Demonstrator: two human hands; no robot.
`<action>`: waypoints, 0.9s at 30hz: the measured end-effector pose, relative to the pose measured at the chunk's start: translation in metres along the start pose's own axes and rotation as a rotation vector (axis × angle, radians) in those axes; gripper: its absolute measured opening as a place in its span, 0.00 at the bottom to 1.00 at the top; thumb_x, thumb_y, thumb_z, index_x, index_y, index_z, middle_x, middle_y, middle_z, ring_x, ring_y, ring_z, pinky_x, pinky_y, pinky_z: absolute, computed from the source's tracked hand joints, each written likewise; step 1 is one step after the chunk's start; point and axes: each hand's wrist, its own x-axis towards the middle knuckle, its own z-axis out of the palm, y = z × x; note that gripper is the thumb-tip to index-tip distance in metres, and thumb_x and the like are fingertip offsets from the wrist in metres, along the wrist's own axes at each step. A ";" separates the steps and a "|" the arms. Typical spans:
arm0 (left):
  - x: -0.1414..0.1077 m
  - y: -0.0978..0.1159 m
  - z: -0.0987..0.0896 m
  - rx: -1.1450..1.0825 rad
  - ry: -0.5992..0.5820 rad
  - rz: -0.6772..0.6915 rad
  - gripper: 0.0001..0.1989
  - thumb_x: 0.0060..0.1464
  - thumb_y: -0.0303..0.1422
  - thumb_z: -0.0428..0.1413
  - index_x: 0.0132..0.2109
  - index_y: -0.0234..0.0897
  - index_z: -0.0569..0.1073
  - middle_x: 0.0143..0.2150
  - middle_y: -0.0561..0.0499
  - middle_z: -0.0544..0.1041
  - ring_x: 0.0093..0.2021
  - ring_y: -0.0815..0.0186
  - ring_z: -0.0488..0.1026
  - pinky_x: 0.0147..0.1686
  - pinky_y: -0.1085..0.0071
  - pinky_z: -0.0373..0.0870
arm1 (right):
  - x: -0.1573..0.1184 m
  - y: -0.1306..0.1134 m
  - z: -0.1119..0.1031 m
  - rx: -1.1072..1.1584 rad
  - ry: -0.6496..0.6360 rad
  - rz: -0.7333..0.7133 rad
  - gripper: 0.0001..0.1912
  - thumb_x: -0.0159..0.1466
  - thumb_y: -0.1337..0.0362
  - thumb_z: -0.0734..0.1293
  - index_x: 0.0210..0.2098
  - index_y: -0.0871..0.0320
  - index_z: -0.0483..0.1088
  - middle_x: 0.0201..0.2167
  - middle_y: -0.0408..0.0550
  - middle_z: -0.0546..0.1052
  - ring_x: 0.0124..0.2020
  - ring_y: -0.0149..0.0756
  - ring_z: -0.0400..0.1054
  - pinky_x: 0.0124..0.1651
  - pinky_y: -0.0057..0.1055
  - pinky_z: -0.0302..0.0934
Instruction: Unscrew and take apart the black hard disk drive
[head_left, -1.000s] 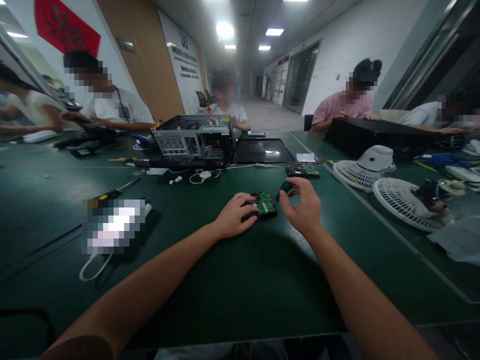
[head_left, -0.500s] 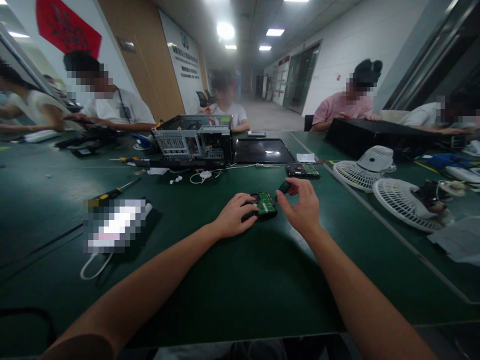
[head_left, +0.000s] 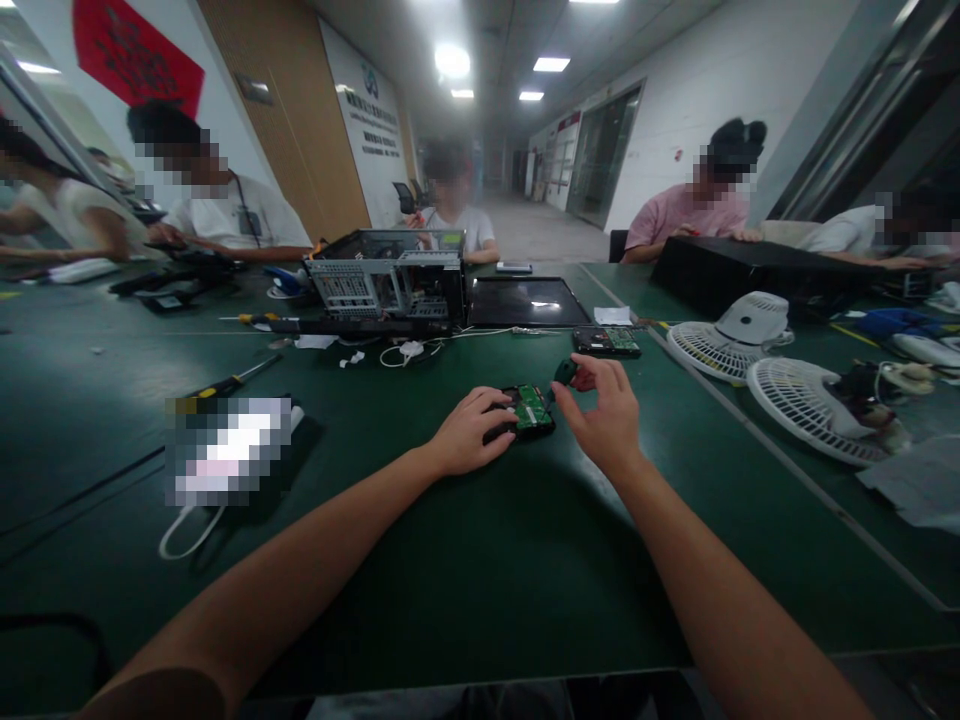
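One pale, pixel-masked object [head_left: 229,450] with a white cord loop lies nearest on the smooth, dark-green table [head_left: 480,590], left of and well apart from the landmark, a flat, black, rectangular hard drive [head_left: 531,412] with its green circuit board [head_left: 526,399] uppermost. The left hand [head_left: 474,432] is clasped on the left end of the hard drive, fingers over the top and thumb along the near edge. The right hand [head_left: 604,410], apart from the left, pinches a small, dark-green, round-handled tool [head_left: 565,374] at the drive's right end; whether its tip touches cannot be told. Possible faults: a slanted push could send the tip skidding across the board or into the left fingertips; a slack left grip could let the drive turn. Beyond the drive, to its right, lies a second black-and-green drive [head_left: 606,342]; farther, to its left, stands an open, grey metal computer case [head_left: 384,282], and directly behind it a glossy, black, rectangular panel [head_left: 525,302]. Farthest beyond the drive sits a co-worker in white [head_left: 471,228].
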 end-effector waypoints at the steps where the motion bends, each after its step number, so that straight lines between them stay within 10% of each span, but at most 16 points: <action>1: 0.000 0.000 0.000 -0.001 0.000 0.002 0.14 0.63 0.36 0.59 0.55 0.44 0.77 0.60 0.43 0.72 0.64 0.50 0.65 0.62 0.46 0.67 | 0.000 0.000 0.000 0.000 0.003 -0.003 0.21 0.66 0.62 0.70 0.58 0.51 0.67 0.44 0.50 0.73 0.39 0.41 0.72 0.45 0.46 0.73; 27: 0.000 0.000 -0.001 -0.024 0.003 0.003 0.15 0.63 0.36 0.60 0.55 0.43 0.77 0.59 0.43 0.73 0.63 0.50 0.65 0.62 0.46 0.68 | -0.004 0.004 0.008 0.000 0.078 -0.049 0.20 0.65 0.64 0.72 0.54 0.53 0.66 0.55 0.55 0.75 0.46 0.43 0.77 0.43 0.44 0.78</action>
